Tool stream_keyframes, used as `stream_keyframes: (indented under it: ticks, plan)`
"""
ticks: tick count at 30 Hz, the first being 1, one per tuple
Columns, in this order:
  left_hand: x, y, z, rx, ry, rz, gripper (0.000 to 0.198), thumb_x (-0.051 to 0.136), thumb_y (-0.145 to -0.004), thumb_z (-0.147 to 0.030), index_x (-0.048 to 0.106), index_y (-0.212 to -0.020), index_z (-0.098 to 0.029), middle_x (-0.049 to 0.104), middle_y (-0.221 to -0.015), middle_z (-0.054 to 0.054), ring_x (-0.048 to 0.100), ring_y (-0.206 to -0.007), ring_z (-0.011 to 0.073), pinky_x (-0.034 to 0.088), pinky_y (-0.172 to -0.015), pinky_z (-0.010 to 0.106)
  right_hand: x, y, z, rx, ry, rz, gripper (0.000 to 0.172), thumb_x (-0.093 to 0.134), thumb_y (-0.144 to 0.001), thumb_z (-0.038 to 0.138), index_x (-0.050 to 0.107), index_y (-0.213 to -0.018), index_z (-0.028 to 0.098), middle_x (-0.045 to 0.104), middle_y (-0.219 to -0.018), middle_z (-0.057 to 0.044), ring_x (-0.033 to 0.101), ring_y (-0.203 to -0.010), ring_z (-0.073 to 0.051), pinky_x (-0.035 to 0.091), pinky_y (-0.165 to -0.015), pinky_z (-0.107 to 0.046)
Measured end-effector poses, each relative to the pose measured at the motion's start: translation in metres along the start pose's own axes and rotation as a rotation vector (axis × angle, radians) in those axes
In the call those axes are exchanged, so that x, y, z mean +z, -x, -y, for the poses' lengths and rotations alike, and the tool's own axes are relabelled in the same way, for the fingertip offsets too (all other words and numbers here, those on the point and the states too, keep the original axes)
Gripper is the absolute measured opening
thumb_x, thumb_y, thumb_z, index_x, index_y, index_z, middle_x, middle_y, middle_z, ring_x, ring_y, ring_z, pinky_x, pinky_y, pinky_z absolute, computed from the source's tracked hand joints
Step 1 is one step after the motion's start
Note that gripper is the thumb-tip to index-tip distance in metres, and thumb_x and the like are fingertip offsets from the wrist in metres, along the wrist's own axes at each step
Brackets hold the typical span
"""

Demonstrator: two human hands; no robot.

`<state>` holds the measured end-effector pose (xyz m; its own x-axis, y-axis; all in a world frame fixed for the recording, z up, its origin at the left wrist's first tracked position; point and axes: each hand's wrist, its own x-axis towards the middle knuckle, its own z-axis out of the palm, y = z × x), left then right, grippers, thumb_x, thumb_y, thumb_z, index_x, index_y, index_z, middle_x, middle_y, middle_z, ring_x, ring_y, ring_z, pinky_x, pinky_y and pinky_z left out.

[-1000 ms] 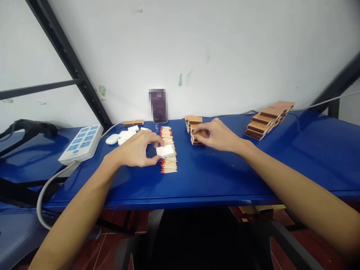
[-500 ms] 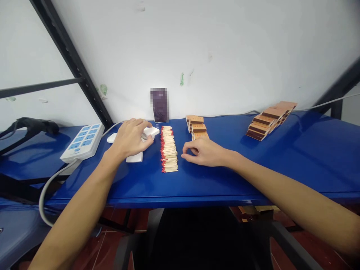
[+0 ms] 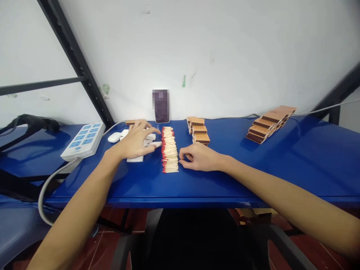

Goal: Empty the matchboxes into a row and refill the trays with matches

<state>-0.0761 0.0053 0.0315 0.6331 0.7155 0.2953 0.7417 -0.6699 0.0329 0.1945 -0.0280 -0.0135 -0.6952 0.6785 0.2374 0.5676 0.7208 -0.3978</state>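
The left hand is holding its grip apart over white rectangular trays. Red-tipped wooden matchsticks are lying rowed on the glossy blue surface. The right hand, its grip's closure unclear, seems to be picking at their plain ends, calling for a fine pinch.

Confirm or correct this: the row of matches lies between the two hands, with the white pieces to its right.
Not quite: the head view shows the white pieces to the left of the row of matches, by the left hand. The rest stands.
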Motion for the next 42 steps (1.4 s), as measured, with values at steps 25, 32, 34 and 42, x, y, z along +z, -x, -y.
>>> stream_keyframes:
  ticks: [25, 32, 34, 42]
  plan:
    - [0.017, -0.003, 0.001, 0.060, 0.180, 0.138, 0.100, 0.076, -0.062, -0.072, 0.042, -0.148, -0.032, 0.039, -0.152, 0.012, 0.031, -0.141, 0.0371, 0.026, -0.115, 0.058, 0.000, 0.000, 0.003, -0.008, -0.006, 0.003, 0.022, 0.056, -0.091, 0.032, 0.057, -0.073, 0.018, 0.049, -0.056, 0.006, 0.042, -0.049, -0.009, 0.030, -0.056, -0.024]
    - [0.018, -0.003, -0.003, 0.079, 0.185, 0.075, 0.098, 0.074, -0.062, -0.076, 0.045, -0.145, -0.033, 0.043, -0.149, 0.012, 0.037, -0.136, 0.0368, 0.029, -0.112, 0.057, -0.001, 0.000, 0.001, -0.005, -0.006, -0.005, 0.022, 0.056, -0.091, 0.030, 0.056, -0.072, 0.018, 0.049, -0.055, 0.006, 0.042, -0.049, -0.008, 0.029, -0.056, -0.024]
    - [0.016, -0.003, -0.004, 0.073, 0.191, 0.077, 0.096, 0.073, -0.064, -0.075, 0.045, -0.145, -0.031, 0.044, -0.148, 0.012, 0.038, -0.136, 0.0364, 0.030, -0.112, 0.056, 0.000, 0.001, 0.001, -0.001, -0.006, 0.000, 0.022, 0.056, -0.091, 0.031, 0.057, -0.073, 0.018, 0.049, -0.055, 0.006, 0.042, -0.049, -0.008, 0.030, -0.056, -0.024]
    - [0.012, -0.007, -0.004, 0.054, 0.120, -0.160, 0.032, 0.042, -0.098, -0.039, 0.068, -0.101, -0.020, 0.072, -0.102, 0.005, 0.060, -0.095, 0.0233, 0.041, -0.093, 0.043, -0.022, 0.002, -0.012, 0.074, 0.304, -0.332, 0.030, 0.047, -0.092, 0.033, 0.062, -0.071, 0.018, 0.061, -0.066, -0.004, 0.049, -0.060, -0.015, 0.033, -0.062, -0.029]
